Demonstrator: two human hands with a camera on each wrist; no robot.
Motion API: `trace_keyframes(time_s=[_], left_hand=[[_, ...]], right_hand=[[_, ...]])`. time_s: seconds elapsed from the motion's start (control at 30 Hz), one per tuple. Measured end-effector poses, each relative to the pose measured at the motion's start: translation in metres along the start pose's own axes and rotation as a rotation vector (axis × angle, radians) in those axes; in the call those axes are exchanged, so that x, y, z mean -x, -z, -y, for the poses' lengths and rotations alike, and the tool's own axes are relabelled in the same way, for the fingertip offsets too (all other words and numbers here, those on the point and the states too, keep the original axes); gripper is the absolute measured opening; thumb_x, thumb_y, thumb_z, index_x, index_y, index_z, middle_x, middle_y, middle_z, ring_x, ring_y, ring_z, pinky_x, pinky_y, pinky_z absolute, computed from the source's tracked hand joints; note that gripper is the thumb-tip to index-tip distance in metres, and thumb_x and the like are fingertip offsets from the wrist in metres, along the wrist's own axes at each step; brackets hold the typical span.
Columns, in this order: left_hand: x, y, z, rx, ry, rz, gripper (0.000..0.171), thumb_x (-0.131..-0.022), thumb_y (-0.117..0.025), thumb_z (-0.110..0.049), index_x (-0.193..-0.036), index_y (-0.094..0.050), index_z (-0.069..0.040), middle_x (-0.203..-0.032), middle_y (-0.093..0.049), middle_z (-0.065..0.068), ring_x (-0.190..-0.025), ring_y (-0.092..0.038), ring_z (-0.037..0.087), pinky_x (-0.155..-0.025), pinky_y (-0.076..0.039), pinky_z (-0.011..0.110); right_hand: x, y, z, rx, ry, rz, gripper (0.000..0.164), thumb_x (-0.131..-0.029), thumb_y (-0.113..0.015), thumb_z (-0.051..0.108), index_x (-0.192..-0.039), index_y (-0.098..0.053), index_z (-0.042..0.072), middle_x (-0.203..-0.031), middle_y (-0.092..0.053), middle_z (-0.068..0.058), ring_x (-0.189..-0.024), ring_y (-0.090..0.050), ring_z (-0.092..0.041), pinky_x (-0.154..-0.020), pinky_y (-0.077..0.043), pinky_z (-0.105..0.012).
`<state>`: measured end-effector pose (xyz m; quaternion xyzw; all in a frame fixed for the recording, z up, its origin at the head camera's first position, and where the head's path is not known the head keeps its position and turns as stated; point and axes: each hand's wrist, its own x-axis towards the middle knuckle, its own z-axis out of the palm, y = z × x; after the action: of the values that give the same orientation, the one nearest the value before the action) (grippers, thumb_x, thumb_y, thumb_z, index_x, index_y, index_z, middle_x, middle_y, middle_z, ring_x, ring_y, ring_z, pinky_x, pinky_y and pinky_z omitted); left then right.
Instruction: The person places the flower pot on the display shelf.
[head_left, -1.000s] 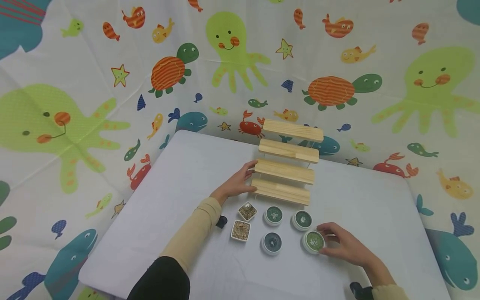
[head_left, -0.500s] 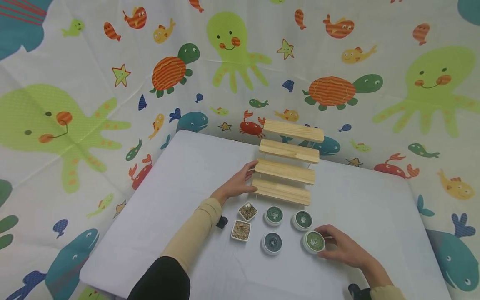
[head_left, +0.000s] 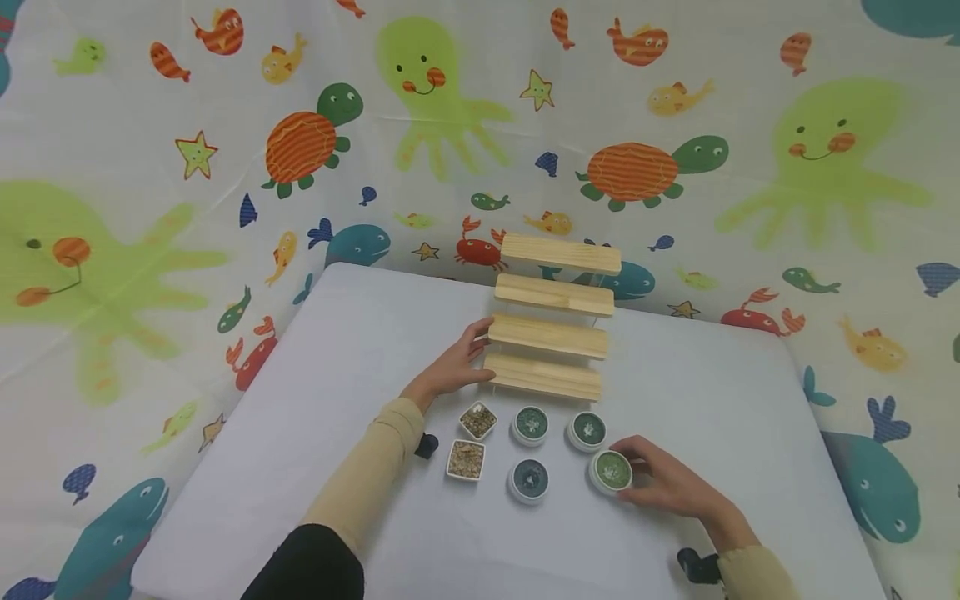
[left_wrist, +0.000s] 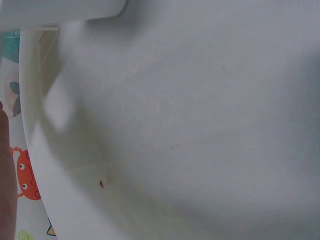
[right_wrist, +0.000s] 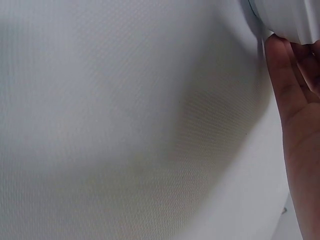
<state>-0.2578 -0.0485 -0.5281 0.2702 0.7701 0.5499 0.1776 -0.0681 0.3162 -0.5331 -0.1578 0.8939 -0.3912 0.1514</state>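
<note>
My right hand (head_left: 667, 483) holds a round white pot with a light green top (head_left: 613, 471), thumb on the near side and fingers on the far side. The right wrist view shows the fingertips against this pot's white wall (right_wrist: 295, 20). At the left end of a tiered wooden rack (head_left: 547, 337), my left hand (head_left: 450, 367) touches the shelves, thumb at the lowest board and fingertips at the board above, spread apart. Just in front of the rack stand two dark green round pots (head_left: 531, 425) (head_left: 588, 430) and a blue-grey one (head_left: 529, 480).
Two square white dishes of brown, gravelly bits (head_left: 477, 420) (head_left: 466, 460) stand left of the round pots, near my left forearm. A white cloth covers the table (head_left: 390, 308). Behind it hangs a curtain (head_left: 465, 100) printed with sea animals.
The head view has shifted, so everything sits further left in it. My right fingers have drawn slightly closer about the light green pot. My left hand stays at the rack.
</note>
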Motion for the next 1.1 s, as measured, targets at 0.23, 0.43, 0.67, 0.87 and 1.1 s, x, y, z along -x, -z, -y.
trace_keyframes(time_s=[0.23, 0.43, 0.67, 0.87, 1.1], left_hand=[[0.016, 0.009, -0.015, 0.033, 0.028, -0.008, 0.095, -0.078, -0.071, -0.004, -0.148, -0.009, -0.017, -0.15, -0.016, 0.017, -0.138, -0.024, 0.031, -0.117, -0.023, 0.039], [0.025, 0.016, -0.027, 0.022, 0.074, -0.014, 0.094, -0.079, -0.069, -0.003, -0.148, -0.007, -0.016, -0.15, -0.015, 0.017, -0.139, -0.023, 0.031, -0.117, -0.022, 0.041], [0.014, 0.009, -0.027, 0.044, 0.007, 0.023, 0.094, -0.08, -0.069, -0.002, -0.148, -0.006, -0.014, -0.15, -0.015, 0.019, -0.138, -0.023, 0.033, -0.118, -0.02, 0.042], [-0.001, -0.002, -0.028, 0.043, 0.003, 0.046, 0.093, -0.08, -0.069, -0.003, -0.148, -0.007, -0.015, -0.15, -0.017, 0.017, -0.139, -0.024, 0.03, -0.118, -0.021, 0.039], [0.0, -0.002, -0.029, 0.025, -0.009, 0.034, 0.093, -0.079, -0.069, -0.002, -0.147, -0.007, -0.012, -0.149, -0.018, 0.018, -0.138, -0.024, 0.031, -0.118, -0.021, 0.039]], right_hand=[[-0.009, 0.005, 0.0, -0.042, 0.007, 0.032, 0.056, -0.072, -0.077, 0.034, -0.118, -0.048, 0.022, -0.116, -0.055, 0.008, -0.108, -0.056, -0.014, -0.093, -0.053, -0.029], [-0.017, 0.011, -0.001, -0.095, 0.001, 0.064, 0.055, -0.075, -0.075, 0.036, -0.12, -0.047, 0.023, -0.118, -0.053, 0.007, -0.112, -0.054, -0.016, -0.098, -0.05, -0.032], [-0.011, 0.033, 0.002, -0.153, -0.022, 0.035, 0.053, -0.076, -0.075, 0.034, -0.12, -0.047, 0.023, -0.117, -0.053, 0.007, -0.113, -0.052, -0.016, -0.1, -0.048, -0.037], [-0.007, 0.053, 0.004, -0.192, -0.007, -0.031, 0.054, -0.075, -0.076, 0.031, -0.12, -0.047, 0.021, -0.116, -0.053, 0.004, -0.111, -0.052, -0.016, -0.098, -0.048, -0.027], [-0.022, 0.065, 0.016, -0.143, -0.004, -0.093, 0.057, -0.074, -0.076, 0.033, -0.122, -0.046, 0.023, -0.117, -0.052, 0.008, -0.111, -0.051, -0.011, -0.1, -0.048, -0.03]])
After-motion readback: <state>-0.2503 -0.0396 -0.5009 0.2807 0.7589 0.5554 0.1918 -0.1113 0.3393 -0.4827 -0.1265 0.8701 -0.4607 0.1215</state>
